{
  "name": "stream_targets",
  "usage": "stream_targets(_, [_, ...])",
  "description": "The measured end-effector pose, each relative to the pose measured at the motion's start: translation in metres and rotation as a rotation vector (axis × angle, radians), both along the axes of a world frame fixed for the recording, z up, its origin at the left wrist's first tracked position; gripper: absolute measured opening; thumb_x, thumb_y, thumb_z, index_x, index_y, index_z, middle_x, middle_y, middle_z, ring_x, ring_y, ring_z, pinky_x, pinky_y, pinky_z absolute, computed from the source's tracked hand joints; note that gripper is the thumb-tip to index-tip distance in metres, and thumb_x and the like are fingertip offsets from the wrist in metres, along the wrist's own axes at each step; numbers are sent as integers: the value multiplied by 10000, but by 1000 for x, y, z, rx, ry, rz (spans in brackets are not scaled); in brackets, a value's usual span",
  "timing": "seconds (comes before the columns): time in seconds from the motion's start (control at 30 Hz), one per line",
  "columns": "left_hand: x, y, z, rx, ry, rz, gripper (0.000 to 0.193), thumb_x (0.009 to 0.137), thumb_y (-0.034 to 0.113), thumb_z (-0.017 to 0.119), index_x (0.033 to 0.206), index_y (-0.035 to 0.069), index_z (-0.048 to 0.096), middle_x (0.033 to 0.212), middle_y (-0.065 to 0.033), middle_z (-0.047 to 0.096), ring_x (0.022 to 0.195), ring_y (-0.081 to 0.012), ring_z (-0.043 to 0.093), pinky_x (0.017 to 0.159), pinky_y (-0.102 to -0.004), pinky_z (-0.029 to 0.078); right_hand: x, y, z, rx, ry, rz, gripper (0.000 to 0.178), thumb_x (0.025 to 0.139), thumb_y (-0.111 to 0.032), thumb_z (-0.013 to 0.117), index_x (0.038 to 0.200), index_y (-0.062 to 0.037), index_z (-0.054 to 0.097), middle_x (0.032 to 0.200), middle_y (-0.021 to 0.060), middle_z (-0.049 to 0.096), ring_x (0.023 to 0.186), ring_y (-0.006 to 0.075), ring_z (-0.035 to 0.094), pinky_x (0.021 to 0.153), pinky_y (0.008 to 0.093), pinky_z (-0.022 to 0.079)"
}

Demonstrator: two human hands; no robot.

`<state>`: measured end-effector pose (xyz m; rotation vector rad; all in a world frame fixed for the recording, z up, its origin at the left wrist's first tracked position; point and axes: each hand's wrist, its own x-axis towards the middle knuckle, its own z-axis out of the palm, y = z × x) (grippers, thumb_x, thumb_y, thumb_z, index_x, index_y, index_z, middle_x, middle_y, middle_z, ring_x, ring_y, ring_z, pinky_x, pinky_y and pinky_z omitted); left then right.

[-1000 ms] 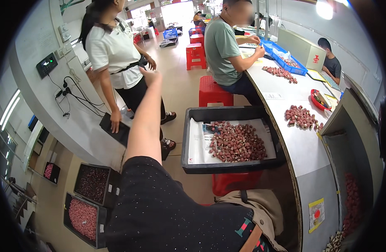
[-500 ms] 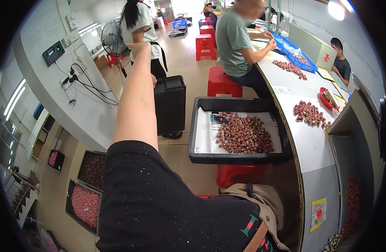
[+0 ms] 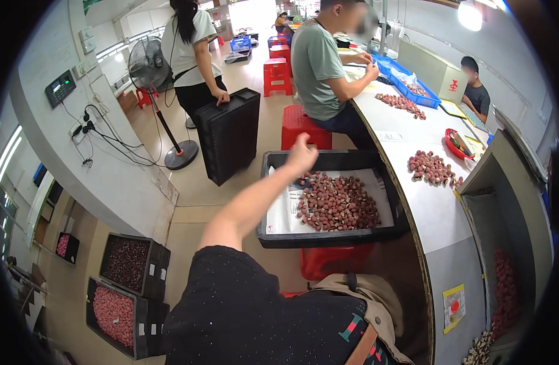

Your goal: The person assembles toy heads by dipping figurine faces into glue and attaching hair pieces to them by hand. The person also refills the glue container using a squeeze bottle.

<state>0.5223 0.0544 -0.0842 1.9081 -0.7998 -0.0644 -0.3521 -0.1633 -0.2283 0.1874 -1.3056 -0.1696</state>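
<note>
My left hand hangs over the far left rim of a black plastic crate, at the end of my bare forearm. Its fingers look loosely bent and partly apart, and I see nothing held in them; the palm is hidden. The crate is lined with white printed paper and holds a heap of small round reddish-brown nut-like pieces with pale patches. Underneath it shows a red plastic stool. My right hand is out of view.
A long white worktable curves along the right, bearing piles of similar pieces and a blue tray. One person sits at it; another holds a black crate upright. Filled crates and a fan are left.
My left arm has swung down and right, from pointing ahead to over the crate. The standing person's black crate has swung out at a tilt. The view has shifted slightly.
</note>
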Motion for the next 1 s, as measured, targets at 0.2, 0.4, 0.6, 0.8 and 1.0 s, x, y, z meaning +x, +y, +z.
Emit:
stream_targets(0.2, [-163, -26, 2, 4, 202, -666, 459, 865, 165, 590, 1298, 56, 482, 712, -93, 595, 643, -160, 576, 614, -320, 478, -17, 34, -8, 70, 74, -196, 457, 993, -336, 409, 1310, -14, 474, 1318, 164, 511, 1184, 297, 502, 979, 454, 381])
stream_targets(0.4, [-277, -29, 35, -46, 80, -1237, 330, 921, 139, 569, 1240, 61, 544, 638, -79, 560, 579, -125, 534, 570, -296, 443, -84, 137, -28, 244, 209, -462, 454, 994, -323, 408, 1303, 1, 477, 1305, 164, 523, 1172, 290, 512, 979, 436, 389])
stream_targets(0.6, [-381, -31, 39, -5, 103, -1702, 275, 897, 163, 585, 1160, 85, 584, 724, -123, 625, 648, -279, 621, 602, -368, 481, -159, 261, -18, 474, 422, -699, 450, 996, -311, 407, 1296, 17, 479, 1291, 164, 534, 1160, 284, 523, 979, 417, 398])
stream_targets(0.8, [-422, -36, 19, 35, 98, -2042, 222, 921, 177, 536, 1117, 87, 589, 945, -142, 660, 895, -331, 631, 761, -433, 496, -196, 292, 31, 549, 597, -912, 447, 997, -298, 406, 1289, 33, 481, 1278, 164, 546, 1148, 278, 534, 979, 399, 406])
stream_targets(1.0, [-371, -80, 52, 385, 594, -2062, 324, 931, 147, 572, 1239, 48, 563, 892, -95, 673, 830, -178, 650, 754, -293, 503, -207, 421, 86, 621, 681, -1351, 444, 999, -285, 406, 1281, 49, 484, 1265, 164, 558, 1136, 271, 544, 979, 380, 414])
